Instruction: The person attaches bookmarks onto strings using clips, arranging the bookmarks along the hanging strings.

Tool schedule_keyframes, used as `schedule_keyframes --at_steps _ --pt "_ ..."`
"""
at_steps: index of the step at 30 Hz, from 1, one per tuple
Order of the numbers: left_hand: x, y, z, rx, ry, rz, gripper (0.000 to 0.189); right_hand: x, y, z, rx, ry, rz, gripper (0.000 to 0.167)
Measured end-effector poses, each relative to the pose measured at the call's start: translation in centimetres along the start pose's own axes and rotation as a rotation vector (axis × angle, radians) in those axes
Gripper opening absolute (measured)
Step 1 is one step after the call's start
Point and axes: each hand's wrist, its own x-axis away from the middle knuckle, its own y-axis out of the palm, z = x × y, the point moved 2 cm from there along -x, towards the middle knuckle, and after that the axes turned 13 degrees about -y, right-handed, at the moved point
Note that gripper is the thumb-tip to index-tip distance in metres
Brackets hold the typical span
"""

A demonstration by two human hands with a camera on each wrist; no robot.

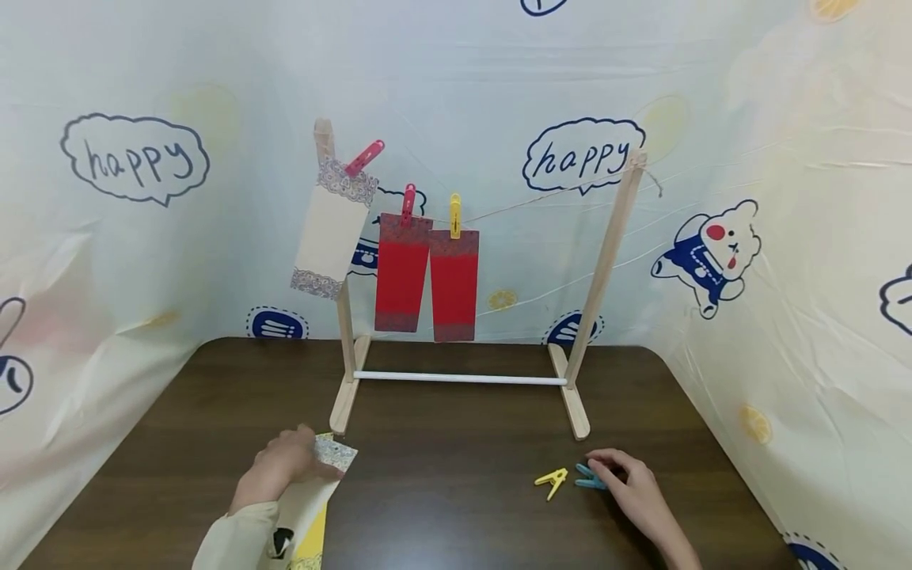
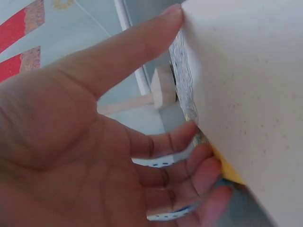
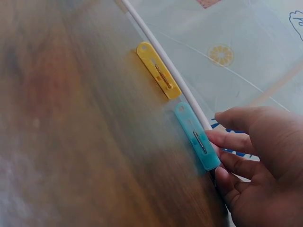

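My left hand (image 1: 278,467) grips the lace-bordered end of a white paper card (image 1: 301,507), thumb at one edge and curled fingers at the other. The end is tilted up, and a yellow card (image 1: 313,542) shows beneath it. My right hand (image 1: 634,495) is beside a blue clothespin (image 3: 198,137) lying on the table, its loosely bent fingers right at the pin's edge. Just left of that pin lies a yellow clothespin (image 1: 552,480), legs spread in the head view.
A wooden stand (image 1: 602,269) with a white crossbar (image 1: 459,378) and a string rises at the back. Two red cards (image 1: 403,277) hang there by a red and a yellow clothespin. A cream card (image 1: 329,229) hangs near the left post by a pink clothespin (image 1: 365,157).
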Motion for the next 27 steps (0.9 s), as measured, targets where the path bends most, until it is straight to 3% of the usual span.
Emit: schedule_keyframes --at_steps 5,10,13,27 --pt "-0.2 0.0 0.5 0.056 0.079 0.009 0.077 0.0 0.1 0.0 -0.001 -0.003 0.002 0.019" --pt "0.0 -0.6 0.9 0.176 0.155 0.018 0.048 0.1 0.1 0.0 0.000 -0.008 0.007 0.019" --pt "0.2 -1.0 1.1 0.202 0.207 0.036 0.033 0.1 0.1 0.0 0.004 -0.010 0.011 0.018" --pt "2.2 -3.6 2.6 0.346 0.356 0.186 0.009 0.1 0.1 0.3 -0.019 -0.009 -0.010 0.019"
